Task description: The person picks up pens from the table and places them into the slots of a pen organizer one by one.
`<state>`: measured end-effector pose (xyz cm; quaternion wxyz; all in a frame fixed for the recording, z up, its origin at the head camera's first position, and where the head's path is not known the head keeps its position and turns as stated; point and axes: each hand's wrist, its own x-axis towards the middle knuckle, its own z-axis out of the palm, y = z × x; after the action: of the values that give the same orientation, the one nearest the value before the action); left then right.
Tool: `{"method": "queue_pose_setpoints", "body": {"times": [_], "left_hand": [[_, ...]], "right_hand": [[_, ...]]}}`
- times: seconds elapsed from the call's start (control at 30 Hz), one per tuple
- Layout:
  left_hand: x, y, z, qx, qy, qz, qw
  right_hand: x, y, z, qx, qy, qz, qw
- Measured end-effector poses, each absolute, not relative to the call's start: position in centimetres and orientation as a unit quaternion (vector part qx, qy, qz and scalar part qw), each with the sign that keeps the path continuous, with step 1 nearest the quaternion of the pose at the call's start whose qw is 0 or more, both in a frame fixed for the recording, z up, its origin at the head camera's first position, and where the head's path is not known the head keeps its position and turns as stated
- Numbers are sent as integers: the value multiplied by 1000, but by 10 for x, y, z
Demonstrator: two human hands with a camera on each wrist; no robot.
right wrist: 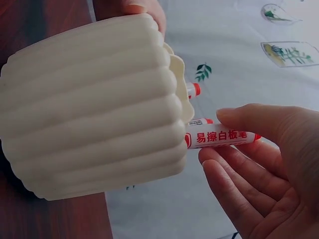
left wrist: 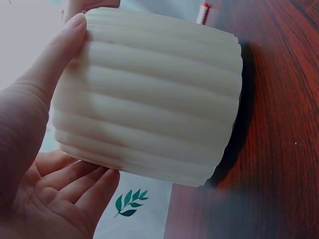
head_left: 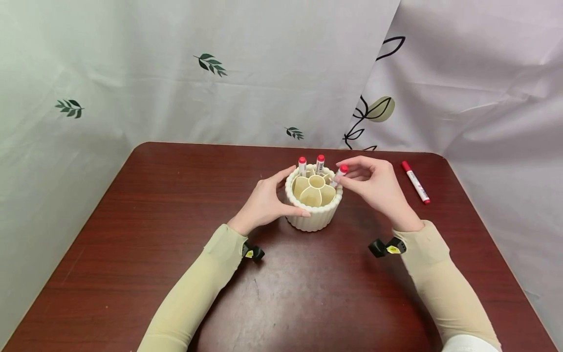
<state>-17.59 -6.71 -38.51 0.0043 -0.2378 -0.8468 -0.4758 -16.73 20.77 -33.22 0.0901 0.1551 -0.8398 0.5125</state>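
Note:
A cream, ribbed pen holder (head_left: 312,220) with a flower-shaped divider stands on the table. My left hand (head_left: 265,201) grips its left side, thumb toward the front of the rim and fingers round the back, as the left wrist view also shows. Between thumb and fingers, my right hand (head_left: 374,188) pinches a white whiteboard marker (right wrist: 219,136) with red ends. That marker leans in at the right side of the holder, its lower part hidden behind the rim. Two more red-capped markers, one at the back left (head_left: 302,167) and another at the back (head_left: 320,165), stand upright inside.
Another red-and-white marker (head_left: 415,183) lies on the dark red wooden table (head_left: 176,234), right of my right hand. Behind the table hangs a pale curtain (head_left: 264,73) with leaf prints. Small black cameras sit at both wrists.

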Motion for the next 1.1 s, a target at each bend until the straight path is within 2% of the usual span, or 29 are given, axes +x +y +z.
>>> {"method": "queue_pose_setpoints", "body": {"times": [0.53, 0.9, 1.1], "left_hand": [[-176, -67, -386, -239, -847, -474, 6], [-176, -67, -384, -233, -848, -475, -3], [-175, -67, -384, -226, -850, -476, -5]], "right_hand": [[-167, 206, -335, 151, -844, 509, 82], [-154, 205, -312, 147, -836, 523, 80], [-159, 223, -314, 120, -829, 534, 115]]}}
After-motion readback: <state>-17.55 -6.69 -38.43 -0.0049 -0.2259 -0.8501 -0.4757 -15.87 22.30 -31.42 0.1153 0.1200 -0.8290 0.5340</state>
